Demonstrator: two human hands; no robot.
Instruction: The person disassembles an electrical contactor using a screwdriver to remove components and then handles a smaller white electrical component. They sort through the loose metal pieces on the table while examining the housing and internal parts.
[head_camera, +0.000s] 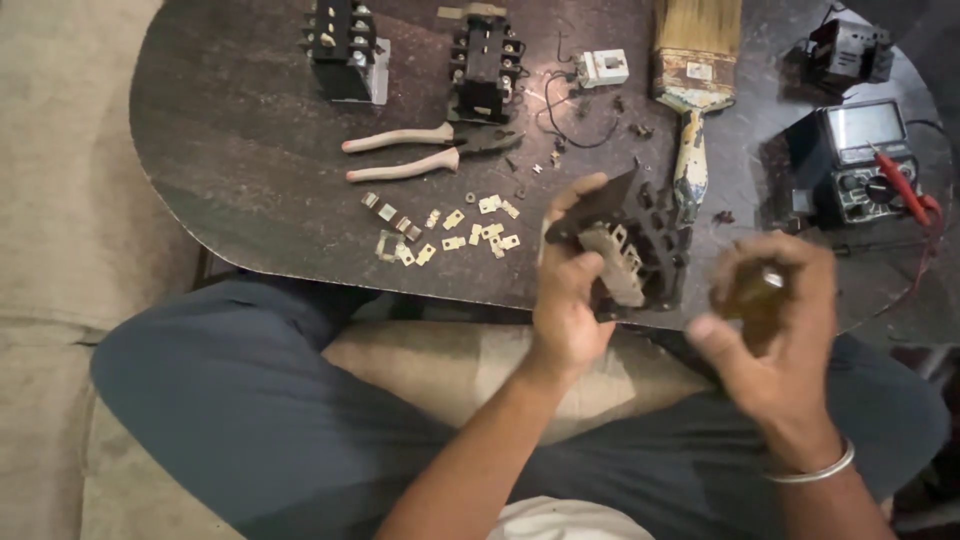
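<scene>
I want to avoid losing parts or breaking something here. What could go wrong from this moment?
1. The small brass contact pieces lie loose near the table edge; a sleeve or elbow could sweep them off.
2. The left hand holds the black contactor part above the lap, not over the table, so a loosened piece may fall between the legs.
3. The right hand grips an amber tool handle, blurred; a slip could strike the left fingers.

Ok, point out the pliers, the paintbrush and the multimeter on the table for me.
pliers (470, 137): head view, on the pivot joint just ahead of the pale handles.
paintbrush (697, 68): head view, on the worn ferrule below the bristles.
multimeter (862, 155): head view, on its face between screen and dial.
</scene>
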